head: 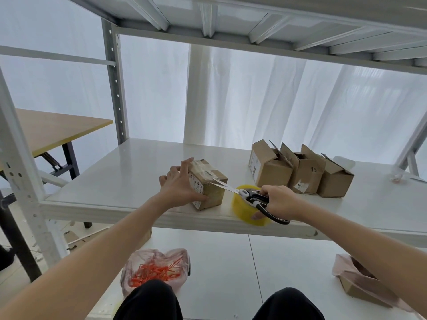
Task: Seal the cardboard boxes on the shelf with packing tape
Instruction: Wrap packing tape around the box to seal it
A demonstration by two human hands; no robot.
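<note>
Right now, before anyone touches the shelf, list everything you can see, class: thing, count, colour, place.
closed box: one, brown, shelf middle
open boxes: three, brown, shelf right
tape roll: one, yellow, shelf front edge
scissors: one pair, black-white handles, above tape roll
shelf: one, white, straight ahead
bag of ties: one, orange ties, lower level
wrapped box: one, pinkish, lower right
table: one, wooden, far left
left hand: one, holding closed box
right hand: one, gripping scissors
</note>
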